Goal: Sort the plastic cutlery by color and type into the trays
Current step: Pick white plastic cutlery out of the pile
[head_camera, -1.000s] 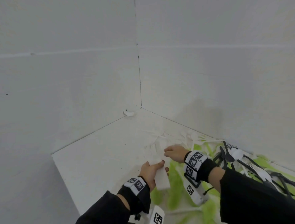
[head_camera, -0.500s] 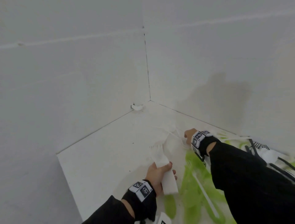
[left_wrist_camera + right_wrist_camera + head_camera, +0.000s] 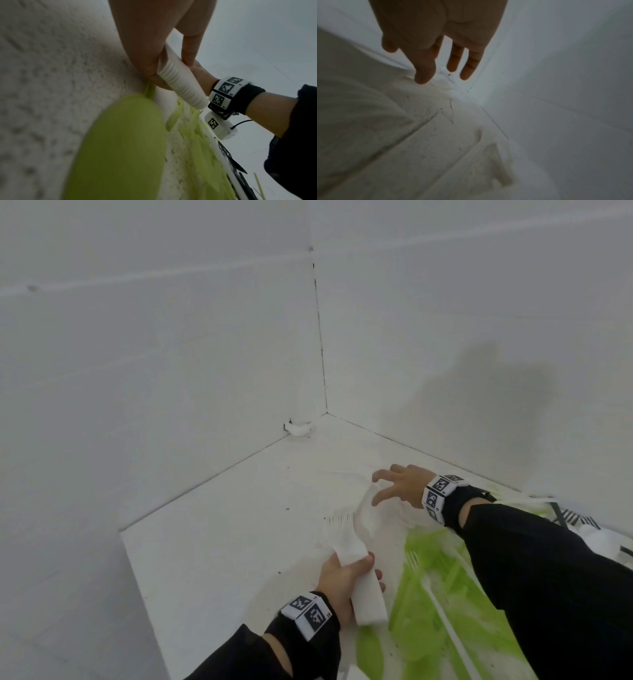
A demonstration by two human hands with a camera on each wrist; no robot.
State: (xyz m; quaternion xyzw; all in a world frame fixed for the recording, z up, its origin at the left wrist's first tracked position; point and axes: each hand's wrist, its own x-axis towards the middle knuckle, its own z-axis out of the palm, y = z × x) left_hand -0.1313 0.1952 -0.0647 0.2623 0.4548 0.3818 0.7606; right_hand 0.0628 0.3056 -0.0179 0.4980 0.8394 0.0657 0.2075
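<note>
White plastic filled your left hand (image 3: 342,580): you held a stack of white forks (image 3: 356,570) by the handles, fingers and thumb wrapped round them, tines pointing away from you toward the corner of the walls (image 3: 318,337). From the left wrist camera the stacked handles (image 3: 181,83) showed as a ribbed white bundle pinched between thumb and fingers.

Your right hand (image 3: 400,486) hovered just beyond the fork stack, nearer that corner, fingers spread wide and lightly bent, holding nothing. Loose white cutlery (image 3: 368,508) lay under and just beside it, too pale against the white table (image 3: 212,542) to tell piece from piece. The right wrist camera showed your fingers (image 3: 467,65) straight and apart above the table.

Green cutlery (image 3: 431,587) lay in a heap on the table just to the right of the fork stack, a green spoon (image 3: 120,146) nearest your left wrist. Black cutlery (image 3: 568,518) sat farther right, beyond your right sleeve (image 3: 548,583). I could not tell where the trays were.
</note>
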